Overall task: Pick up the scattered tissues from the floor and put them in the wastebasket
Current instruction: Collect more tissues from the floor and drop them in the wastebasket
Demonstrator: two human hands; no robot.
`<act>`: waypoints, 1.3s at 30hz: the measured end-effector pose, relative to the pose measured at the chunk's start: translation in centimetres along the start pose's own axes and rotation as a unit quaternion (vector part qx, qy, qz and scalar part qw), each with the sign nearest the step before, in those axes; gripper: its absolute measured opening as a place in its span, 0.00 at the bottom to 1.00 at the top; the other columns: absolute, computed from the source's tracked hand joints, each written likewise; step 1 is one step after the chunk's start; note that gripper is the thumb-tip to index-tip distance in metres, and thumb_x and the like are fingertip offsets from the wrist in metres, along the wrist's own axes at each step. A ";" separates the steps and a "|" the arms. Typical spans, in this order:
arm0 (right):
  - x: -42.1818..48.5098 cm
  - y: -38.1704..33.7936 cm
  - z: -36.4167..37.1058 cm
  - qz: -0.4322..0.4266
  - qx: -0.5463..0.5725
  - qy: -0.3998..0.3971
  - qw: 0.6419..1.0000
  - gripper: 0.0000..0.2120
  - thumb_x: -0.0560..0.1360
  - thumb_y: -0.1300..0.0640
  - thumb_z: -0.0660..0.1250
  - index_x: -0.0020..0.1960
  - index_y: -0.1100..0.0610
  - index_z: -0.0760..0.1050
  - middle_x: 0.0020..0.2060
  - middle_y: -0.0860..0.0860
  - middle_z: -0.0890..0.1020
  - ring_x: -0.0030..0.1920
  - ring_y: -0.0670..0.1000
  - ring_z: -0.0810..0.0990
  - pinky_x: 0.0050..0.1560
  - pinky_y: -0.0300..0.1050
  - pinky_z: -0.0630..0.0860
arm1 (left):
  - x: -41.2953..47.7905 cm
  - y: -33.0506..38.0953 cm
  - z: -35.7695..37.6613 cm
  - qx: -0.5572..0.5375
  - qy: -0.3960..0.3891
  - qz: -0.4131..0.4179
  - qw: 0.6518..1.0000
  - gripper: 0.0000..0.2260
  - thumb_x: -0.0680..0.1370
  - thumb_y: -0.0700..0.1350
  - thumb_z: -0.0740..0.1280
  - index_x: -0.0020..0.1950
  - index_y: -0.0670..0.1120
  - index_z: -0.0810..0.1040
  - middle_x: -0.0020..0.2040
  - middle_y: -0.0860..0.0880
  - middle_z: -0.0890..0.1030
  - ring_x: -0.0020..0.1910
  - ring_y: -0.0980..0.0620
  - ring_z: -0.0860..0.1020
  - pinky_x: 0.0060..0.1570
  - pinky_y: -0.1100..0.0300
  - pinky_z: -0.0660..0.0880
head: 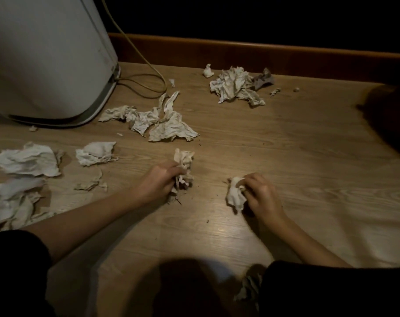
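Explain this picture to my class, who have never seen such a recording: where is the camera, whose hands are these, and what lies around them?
The single picture comes from a camera worn on a person's head, looking down at a pale wooden floor. No machine works here, only two bare hands. The left hand grips a crumpled beige tissue wad; the right hand grips a small white tissue. More crumpled tissues lie scattered, such as a spread-out pile near the white rounded appliance and its yellowish cable. No wastebasket can be clearly identified.

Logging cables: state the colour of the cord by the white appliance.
Yellowish-olive cord, head view.
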State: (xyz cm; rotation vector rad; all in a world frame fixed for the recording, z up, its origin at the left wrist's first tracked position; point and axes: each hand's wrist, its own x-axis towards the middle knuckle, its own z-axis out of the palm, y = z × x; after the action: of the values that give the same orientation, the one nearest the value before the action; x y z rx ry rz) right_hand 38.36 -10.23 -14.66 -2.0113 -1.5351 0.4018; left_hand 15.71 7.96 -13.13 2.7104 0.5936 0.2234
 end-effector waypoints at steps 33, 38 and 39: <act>-15.3 1.1 -0.7 -0.280 -0.093 -0.273 0.916 0.18 0.76 0.41 0.57 0.62 0.47 0.73 0.59 0.55 0.75 0.53 0.52 0.66 0.49 0.45 0.75 | 3.1 6.4 7.1 -0.044 -0.011 0.202 0.978 0.15 0.71 0.34 0.58 0.55 0.39 0.75 0.48 0.37 0.79 0.47 0.44 0.71 0.44 0.54 0.69; -14.5 1.1 -0.2 -0.229 0.001 -0.219 0.948 0.20 0.80 0.47 0.50 0.52 0.54 0.79 0.51 0.59 0.79 0.50 0.52 0.70 0.47 0.45 0.72 | 4.8 8.3 7.0 -0.018 -0.009 0.235 0.972 0.15 0.71 0.37 0.56 0.54 0.38 0.76 0.48 0.37 0.79 0.46 0.42 0.74 0.43 0.53 0.73; -13.9 1.2 -0.5 -0.197 0.014 -0.209 0.958 0.20 0.80 0.47 0.50 0.52 0.54 0.79 0.50 0.58 0.79 0.50 0.52 0.71 0.49 0.45 0.71 | 5.2 8.5 6.8 -0.017 -0.008 0.229 0.973 0.16 0.71 0.37 0.55 0.54 0.38 0.77 0.48 0.37 0.80 0.46 0.41 0.75 0.43 0.54 0.74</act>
State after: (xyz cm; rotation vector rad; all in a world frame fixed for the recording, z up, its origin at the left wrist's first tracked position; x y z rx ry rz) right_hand 35.46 -23.75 -16.37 -1.6031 -2.1204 0.7091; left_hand 25.10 0.94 -15.81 2.7744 -0.0499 0.3223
